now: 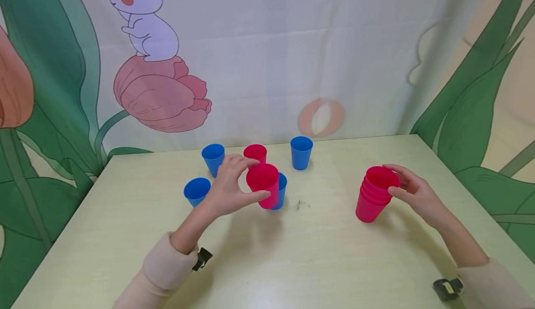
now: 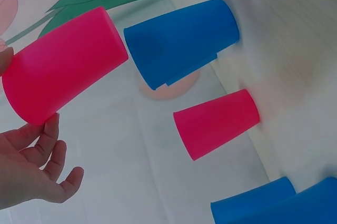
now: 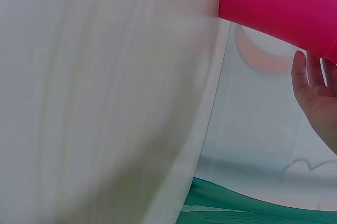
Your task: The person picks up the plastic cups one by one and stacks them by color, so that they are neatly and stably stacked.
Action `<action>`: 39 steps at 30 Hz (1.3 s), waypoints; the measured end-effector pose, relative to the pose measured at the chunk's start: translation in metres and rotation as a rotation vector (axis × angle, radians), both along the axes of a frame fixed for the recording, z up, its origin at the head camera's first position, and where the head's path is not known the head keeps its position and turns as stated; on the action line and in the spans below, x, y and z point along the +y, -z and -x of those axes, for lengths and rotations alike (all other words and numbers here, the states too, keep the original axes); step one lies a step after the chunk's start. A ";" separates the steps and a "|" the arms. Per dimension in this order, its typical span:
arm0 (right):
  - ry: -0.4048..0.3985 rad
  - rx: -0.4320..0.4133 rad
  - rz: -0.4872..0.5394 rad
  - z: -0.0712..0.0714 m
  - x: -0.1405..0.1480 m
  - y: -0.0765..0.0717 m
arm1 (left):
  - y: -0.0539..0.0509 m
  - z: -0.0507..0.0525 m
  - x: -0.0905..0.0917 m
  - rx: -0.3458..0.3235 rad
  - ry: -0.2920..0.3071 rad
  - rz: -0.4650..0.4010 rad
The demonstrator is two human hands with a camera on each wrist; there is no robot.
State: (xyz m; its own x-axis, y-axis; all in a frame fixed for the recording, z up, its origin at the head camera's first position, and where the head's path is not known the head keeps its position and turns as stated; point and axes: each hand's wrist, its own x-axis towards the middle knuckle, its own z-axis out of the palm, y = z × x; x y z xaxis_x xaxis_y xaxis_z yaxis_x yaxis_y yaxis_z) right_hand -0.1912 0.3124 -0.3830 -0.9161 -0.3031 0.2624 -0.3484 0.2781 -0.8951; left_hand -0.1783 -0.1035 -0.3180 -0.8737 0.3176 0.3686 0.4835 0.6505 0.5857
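Inside table edges point(image 1: 355, 141) | left hand point(image 1: 227, 186) pinches red cup point(image 1: 263, 184) | right hand point(image 1: 414, 192) grips red stack point(image 1: 371, 204) | room between

Nothing readable on my end, sorry. Closest thing to writing is some dark marks point(image 1: 300, 204) on the table point(image 1: 292, 262), just right of the pink cup point(image 1: 263, 186) in my left hand point(image 1: 231, 186), and I can't get a letter or number out of them. Pale patch point(image 1: 448, 287) on the black gadget point(image 1: 439, 292), well right of that cup and closer to me? Too small to read.
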 end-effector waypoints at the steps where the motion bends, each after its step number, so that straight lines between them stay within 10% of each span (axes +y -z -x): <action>1: -0.002 0.000 0.003 0.000 0.000 0.000 | 0.000 0.000 0.001 0.000 0.001 -0.002; 39: -0.006 0.000 0.012 -0.001 -0.001 0.000 | -0.005 0.004 0.032 0.051 0.072 -0.126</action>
State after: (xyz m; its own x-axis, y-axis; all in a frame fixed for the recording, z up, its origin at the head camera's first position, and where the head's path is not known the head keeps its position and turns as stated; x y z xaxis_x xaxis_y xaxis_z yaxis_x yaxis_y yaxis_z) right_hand -0.1907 0.3114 -0.3832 -0.9145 -0.3050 0.2658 -0.3497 0.2653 -0.8985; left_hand -0.1824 -0.0718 -0.3131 -0.8294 0.3273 0.4527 0.5575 0.5361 0.6339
